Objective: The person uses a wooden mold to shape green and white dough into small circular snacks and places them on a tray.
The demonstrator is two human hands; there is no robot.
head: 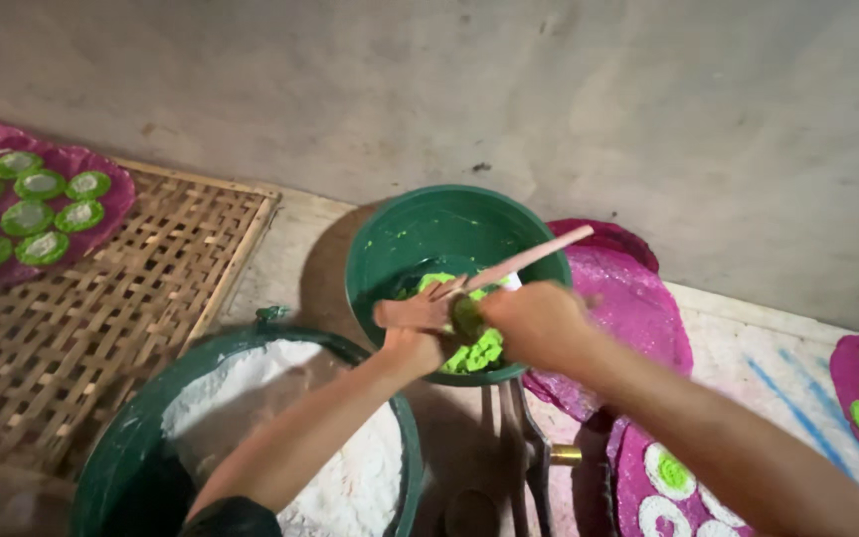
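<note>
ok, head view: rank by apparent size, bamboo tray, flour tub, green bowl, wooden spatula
1. Bamboo tray, partly covered and cut off at the left edge.
2. Flour tub, nearest the camera and cut off at the bottom, so its place is unsure.
3. Green bowl.
4. Wooden spatula, smallest, partly hidden by the hands.

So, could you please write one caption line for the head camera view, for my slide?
Two hands work bright green dough with a wooden spatula over a green bowl, beside a tub of white flour.
</note>
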